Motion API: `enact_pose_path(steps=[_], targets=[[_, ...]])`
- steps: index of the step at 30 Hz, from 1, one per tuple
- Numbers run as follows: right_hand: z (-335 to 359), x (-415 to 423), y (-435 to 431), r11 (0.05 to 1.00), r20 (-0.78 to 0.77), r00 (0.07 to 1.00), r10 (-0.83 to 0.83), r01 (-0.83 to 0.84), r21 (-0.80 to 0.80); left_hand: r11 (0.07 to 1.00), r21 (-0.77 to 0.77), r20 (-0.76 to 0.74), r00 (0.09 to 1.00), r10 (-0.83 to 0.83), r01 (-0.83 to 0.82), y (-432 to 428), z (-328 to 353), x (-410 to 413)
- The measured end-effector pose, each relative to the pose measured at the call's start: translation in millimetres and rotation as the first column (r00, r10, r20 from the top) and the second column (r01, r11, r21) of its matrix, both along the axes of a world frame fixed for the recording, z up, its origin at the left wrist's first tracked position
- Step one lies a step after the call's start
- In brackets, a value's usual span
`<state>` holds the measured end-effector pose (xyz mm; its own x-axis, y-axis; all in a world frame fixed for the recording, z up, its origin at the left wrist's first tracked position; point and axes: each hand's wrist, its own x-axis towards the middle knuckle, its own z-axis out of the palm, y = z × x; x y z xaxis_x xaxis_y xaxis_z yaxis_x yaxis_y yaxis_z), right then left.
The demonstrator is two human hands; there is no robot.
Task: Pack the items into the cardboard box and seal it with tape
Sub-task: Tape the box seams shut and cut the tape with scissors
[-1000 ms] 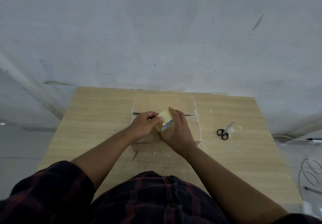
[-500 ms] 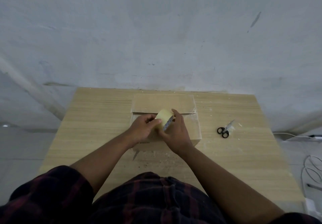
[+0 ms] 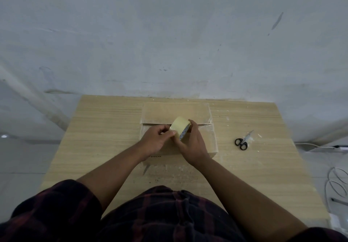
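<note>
Your right hand (image 3: 192, 145) grips the pale yellow tape roll (image 3: 179, 127) above the brown cardboard box (image 3: 207, 144) at its flap seam; your left hand (image 3: 156, 142) pinches the roll's edge. Black-handled scissors (image 3: 242, 142) lie at three o'clock, well apart.

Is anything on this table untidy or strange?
Yes. Small pale crumbs lie scattered on the table in front of the box and around the scissors. The tape roll in the left hand and right hand looks normal.

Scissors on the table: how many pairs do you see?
1. The scissors lie on the table, right of the cardboard box and apart from it. The arms could hide another.
</note>
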<state>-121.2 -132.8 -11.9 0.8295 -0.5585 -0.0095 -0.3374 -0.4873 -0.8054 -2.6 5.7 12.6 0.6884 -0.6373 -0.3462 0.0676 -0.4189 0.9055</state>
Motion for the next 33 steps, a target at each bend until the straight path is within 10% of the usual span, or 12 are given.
enact_pose_path(steps=[6,12,18,25,33], targets=[[-8,6,1,0.972,0.002,0.995,0.098,-0.095,-0.216,0.997,-0.039,0.003,0.998,0.07,-0.07,-4,1,3],[-11,2,-3,0.999,-0.043,0.999,0.026,-0.027,-0.028,0.998,-0.026,-0.01,0.999,0.052,-0.052,-3,0,3],[-15,6,0,0.939,0.078,0.989,0.125,-0.093,-0.33,0.995,-0.019,0.002,0.995,0.101,-0.101,-2,4,1],[-7,4,2,0.996,-0.049,0.996,0.07,-0.073,-0.058,0.997,-0.003,0.018,0.996,0.083,-0.083,1,6,0],[-9,2,7,0.959,0.042,0.99,0.137,-0.122,-0.258,0.995,-0.011,0.012,0.995,0.104,-0.103,0,10,-4]])
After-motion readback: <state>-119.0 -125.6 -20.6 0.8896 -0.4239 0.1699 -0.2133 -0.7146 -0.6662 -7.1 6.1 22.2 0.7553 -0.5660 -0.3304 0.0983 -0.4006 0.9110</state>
